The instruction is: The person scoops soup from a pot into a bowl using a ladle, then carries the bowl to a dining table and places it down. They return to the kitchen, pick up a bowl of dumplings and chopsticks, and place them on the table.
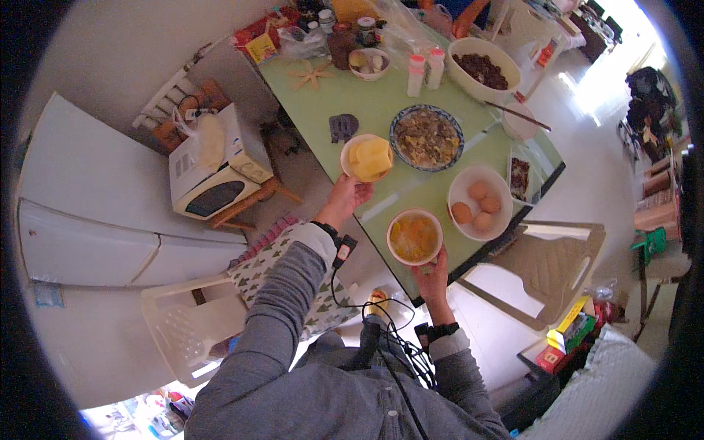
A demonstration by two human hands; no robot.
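Note:
My left hand is closed on the near side of a small bowl at the table's left edge. Smooth yellow chunks fill that bowl; I cannot make out what they are. At the table's near corner, my right hand grips the rim and side of a second bowl. Inside this one is a yellow-orange liquid like raw egg. Just right of it stands a white bowl with several brown eggs. Whether either held bowl rests on the table cannot be told.
Beyond my hands are a blue-rimmed plate of cooked food, a large bowl of dark pieces, two pink-capped shakers and a dark trivet. Chopsticks lie across a small bowl. Chairs flank the table; cables hang before me.

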